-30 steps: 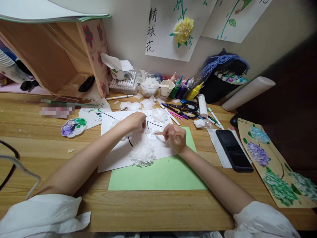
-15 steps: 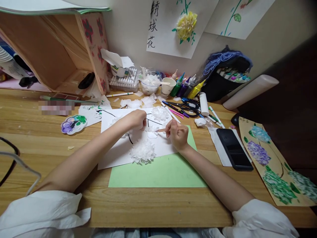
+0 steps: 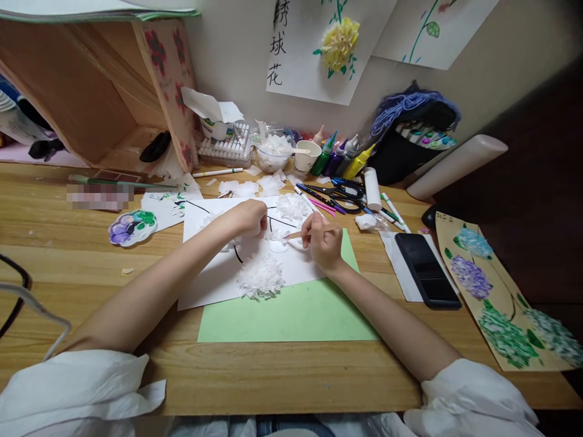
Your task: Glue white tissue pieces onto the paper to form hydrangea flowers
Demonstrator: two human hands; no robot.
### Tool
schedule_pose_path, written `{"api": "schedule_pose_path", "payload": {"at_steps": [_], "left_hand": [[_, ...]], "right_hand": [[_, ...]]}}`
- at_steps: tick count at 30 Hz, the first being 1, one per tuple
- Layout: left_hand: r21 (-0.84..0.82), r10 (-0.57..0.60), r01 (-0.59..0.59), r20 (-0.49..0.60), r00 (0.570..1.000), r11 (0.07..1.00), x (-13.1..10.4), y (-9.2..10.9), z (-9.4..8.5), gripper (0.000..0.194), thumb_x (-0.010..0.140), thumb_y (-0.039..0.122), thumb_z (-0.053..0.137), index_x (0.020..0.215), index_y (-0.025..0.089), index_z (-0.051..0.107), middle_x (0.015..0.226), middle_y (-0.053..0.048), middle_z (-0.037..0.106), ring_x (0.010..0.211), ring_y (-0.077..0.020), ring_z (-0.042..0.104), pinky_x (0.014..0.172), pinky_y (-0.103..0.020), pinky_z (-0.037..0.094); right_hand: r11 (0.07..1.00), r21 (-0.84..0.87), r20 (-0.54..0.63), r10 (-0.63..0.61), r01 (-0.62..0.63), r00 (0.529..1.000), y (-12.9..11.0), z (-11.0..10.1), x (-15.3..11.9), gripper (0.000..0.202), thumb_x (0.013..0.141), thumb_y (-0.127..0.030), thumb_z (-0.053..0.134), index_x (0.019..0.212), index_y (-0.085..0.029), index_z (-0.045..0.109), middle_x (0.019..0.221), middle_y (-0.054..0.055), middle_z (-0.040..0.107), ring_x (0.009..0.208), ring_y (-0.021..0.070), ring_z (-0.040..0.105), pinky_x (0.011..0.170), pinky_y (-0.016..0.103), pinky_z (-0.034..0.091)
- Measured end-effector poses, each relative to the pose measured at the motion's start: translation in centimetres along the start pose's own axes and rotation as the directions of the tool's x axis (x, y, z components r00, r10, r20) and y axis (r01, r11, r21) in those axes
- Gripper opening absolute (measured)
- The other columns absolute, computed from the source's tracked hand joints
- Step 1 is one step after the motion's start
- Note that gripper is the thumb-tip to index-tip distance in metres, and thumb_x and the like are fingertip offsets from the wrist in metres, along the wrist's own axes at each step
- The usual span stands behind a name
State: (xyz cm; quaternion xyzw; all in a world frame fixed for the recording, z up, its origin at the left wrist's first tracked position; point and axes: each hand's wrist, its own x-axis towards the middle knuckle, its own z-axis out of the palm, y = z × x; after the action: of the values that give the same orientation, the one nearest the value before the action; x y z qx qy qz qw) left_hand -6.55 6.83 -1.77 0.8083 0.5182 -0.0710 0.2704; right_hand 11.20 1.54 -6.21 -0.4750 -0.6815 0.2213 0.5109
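Observation:
A white sheet of paper (image 3: 204,285) with black painted lines lies over a green sheet (image 3: 291,321). White ruffled paper flowers sit on it, one near the front (image 3: 260,277) and one at the back (image 3: 292,207). My left hand (image 3: 252,218) rests over the sheet, its fingers curled down; what they pinch, if anything, is hidden. My right hand (image 3: 322,243) is closed around a thin wooden stick (image 3: 296,234). The stick's tip points left at a small white paper piece (image 3: 278,245) on the sheet, between the hands.
Behind the sheet are paper scraps (image 3: 272,183), a bowl of scraps (image 3: 273,155), a paper cup (image 3: 307,156), paint bottles (image 3: 359,161) and black scissors (image 3: 348,192). A phone (image 3: 428,270) and a flower picture (image 3: 471,276) lie right. A paint palette (image 3: 132,228) lies left.
The whole view has shifted slightly. Both hands keep nearly the same places over the sheet, and the stick is still in my right hand.

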Motion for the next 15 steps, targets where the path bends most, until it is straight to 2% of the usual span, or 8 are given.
{"api": "schedule_pose_path", "payload": {"at_steps": [3, 9, 15], "left_hand": [[0.001, -0.004, 0.004, -0.005, 1.000, 1.000, 0.08, -0.12, 0.02, 0.025, 0.057, 0.004, 0.057, 0.077, 0.012, 0.070, 0.076, -0.007, 0.071, 0.069, -0.0150, 0.063, 0.057, -0.019, 0.041], [0.008, 0.002, -0.002, 0.006, 1.000, 1.000, 0.09, -0.17, -0.04, 0.023, 0.058, 0.006, 0.058, 0.077, 0.012, 0.070, 0.075, -0.007, 0.071, 0.069, -0.0154, 0.062, 0.057, -0.019, 0.041], [0.003, -0.009, 0.009, 0.009, 1.000, 1.000, -0.04, -0.08, -0.10, 0.026, 0.057, 0.005, 0.056, 0.078, 0.012, 0.070, 0.077, -0.006, 0.071, 0.070, -0.0153, 0.062, 0.058, -0.019, 0.041]], "right_hand": [[1.000, -0.001, -0.057, -0.019, 0.019, 0.998, 0.16, -0.13, -0.36, 0.051, 0.094, -0.040, 0.025, 0.051, -0.020, 0.045, 0.037, -0.004, 0.043, 0.037, 0.0084, 0.044, 0.045, 0.022, 0.038], [0.996, -0.062, 0.004, -0.058, 0.058, 0.998, 0.04, -0.06, -0.39, 0.049, 0.094, -0.035, 0.028, 0.051, -0.020, 0.046, 0.037, -0.004, 0.044, 0.037, 0.0085, 0.045, 0.044, 0.022, 0.037], [0.998, -0.018, -0.070, -0.059, 0.058, 0.996, 0.33, -0.21, -0.49, 0.051, 0.094, -0.037, 0.027, 0.048, -0.020, 0.044, 0.037, -0.004, 0.042, 0.036, 0.0082, 0.042, 0.042, 0.022, 0.035]]}}
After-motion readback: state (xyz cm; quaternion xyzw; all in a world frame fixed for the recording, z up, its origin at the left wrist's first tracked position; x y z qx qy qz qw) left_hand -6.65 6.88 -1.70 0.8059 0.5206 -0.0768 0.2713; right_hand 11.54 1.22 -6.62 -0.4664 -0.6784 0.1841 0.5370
